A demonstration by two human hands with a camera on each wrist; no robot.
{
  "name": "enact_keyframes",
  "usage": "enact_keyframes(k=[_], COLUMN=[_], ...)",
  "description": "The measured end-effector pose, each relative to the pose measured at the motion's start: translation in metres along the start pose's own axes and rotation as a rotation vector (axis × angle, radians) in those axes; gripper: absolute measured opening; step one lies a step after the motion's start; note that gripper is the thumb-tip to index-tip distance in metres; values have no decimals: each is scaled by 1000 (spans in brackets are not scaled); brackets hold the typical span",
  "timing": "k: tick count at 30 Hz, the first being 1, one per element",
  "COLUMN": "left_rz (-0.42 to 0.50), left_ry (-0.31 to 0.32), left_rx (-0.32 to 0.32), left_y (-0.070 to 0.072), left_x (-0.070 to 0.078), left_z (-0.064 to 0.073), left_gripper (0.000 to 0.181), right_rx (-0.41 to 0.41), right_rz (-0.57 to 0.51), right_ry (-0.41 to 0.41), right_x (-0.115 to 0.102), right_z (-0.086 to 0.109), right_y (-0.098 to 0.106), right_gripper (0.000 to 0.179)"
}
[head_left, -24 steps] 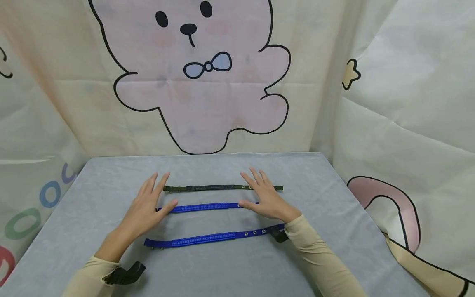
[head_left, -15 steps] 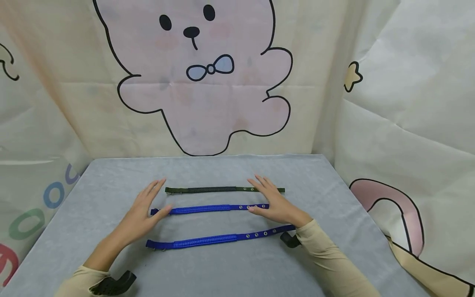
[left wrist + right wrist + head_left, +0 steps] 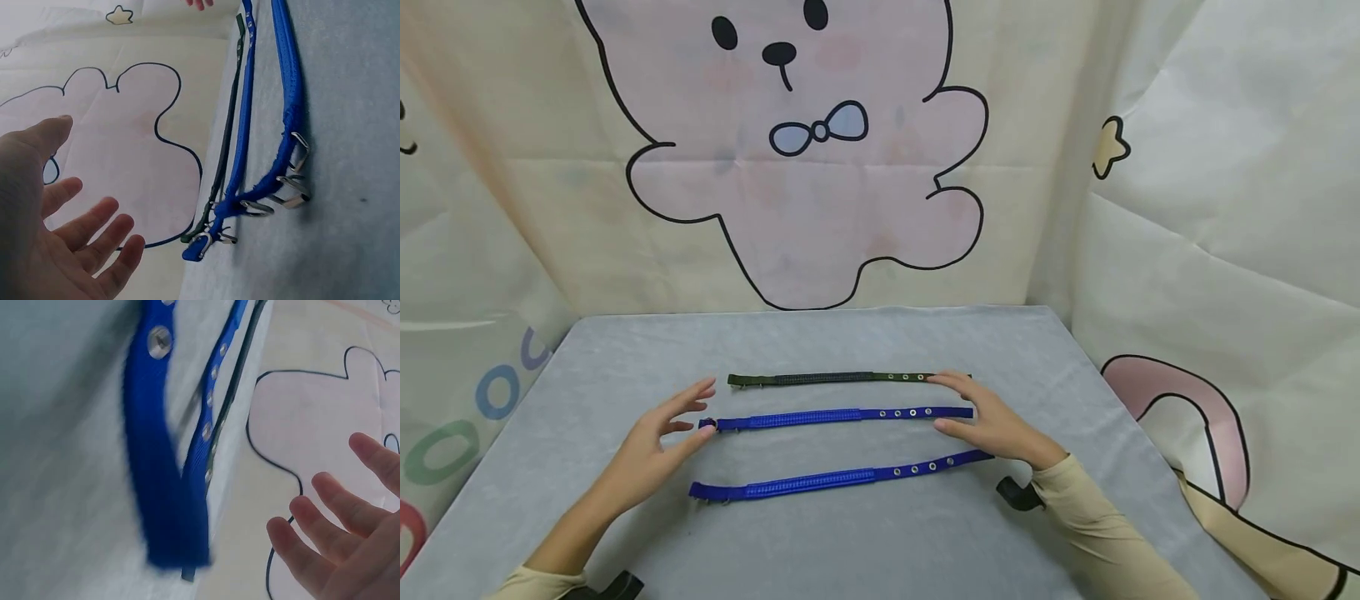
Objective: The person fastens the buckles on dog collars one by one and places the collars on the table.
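Note:
Three collars lie side by side across the table: a dark green one [image 3: 823, 379] at the back, a blue one [image 3: 820, 418] in the middle and another blue one [image 3: 808, 484] nearest. Each has a padded middle and a row of eyelets toward its right end. Metal buckles and rings at the left ends show in the left wrist view. My left hand [image 3: 647, 450] is beside the middle collar's left end, thumb tip overlapping it, fingers loosely spread. My right hand [image 3: 1000, 425] is over the right ends with relaxed fingers, hiding part of the green collar's tip. Neither hand holds anything.
A grey cloth covers the table [image 3: 865, 550]. A printed curtain with a pink bear [image 3: 820, 225] stands behind it, and pale printed curtains [image 3: 1240, 208] close in both sides. Black wrist devices [image 3: 1019, 494] sit at both sleeves.
Both hands have drawn apart and back toward the person, the left to the left and the right to the right. The middle collar's right end is uncovered. The collars lie as before.

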State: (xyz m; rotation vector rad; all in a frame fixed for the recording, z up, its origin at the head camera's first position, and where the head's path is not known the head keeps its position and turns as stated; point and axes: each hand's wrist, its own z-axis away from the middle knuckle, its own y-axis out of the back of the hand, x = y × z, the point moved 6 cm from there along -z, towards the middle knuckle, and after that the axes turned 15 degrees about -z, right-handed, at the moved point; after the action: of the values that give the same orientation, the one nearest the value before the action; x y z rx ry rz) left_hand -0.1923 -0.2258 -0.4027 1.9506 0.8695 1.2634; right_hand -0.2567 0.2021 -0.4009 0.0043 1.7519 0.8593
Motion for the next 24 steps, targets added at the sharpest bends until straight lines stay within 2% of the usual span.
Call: enact_keyframes(k=[3,8,13,17,20,24], left_rz=[36,87,141,197,239,279], left_ry=[-4,-52,-49,-76,-105,-110], left_rx=[-29,-88,-237,-347,-404,-480], left_y=[1,-2,-13,-19,-22,-29], left_x=[-3,-9,-17,-21,-24,-30], left_z=[6,13,19,24,26,30], left_gripper=[62,56,54,57,58,62], right_rx=[18,5,-26,-62,-100,-158], right_rz=[-31,-87,-127,-158,-193,-232], right_ry=[3,16,14,25,23,-8], right_x=[5,11,17,24,30,41], right_z=[7,13,18,22,27,33], right_y=[6,10,12,13,13,14], right_gripper=[60,55,55,55,55,55])
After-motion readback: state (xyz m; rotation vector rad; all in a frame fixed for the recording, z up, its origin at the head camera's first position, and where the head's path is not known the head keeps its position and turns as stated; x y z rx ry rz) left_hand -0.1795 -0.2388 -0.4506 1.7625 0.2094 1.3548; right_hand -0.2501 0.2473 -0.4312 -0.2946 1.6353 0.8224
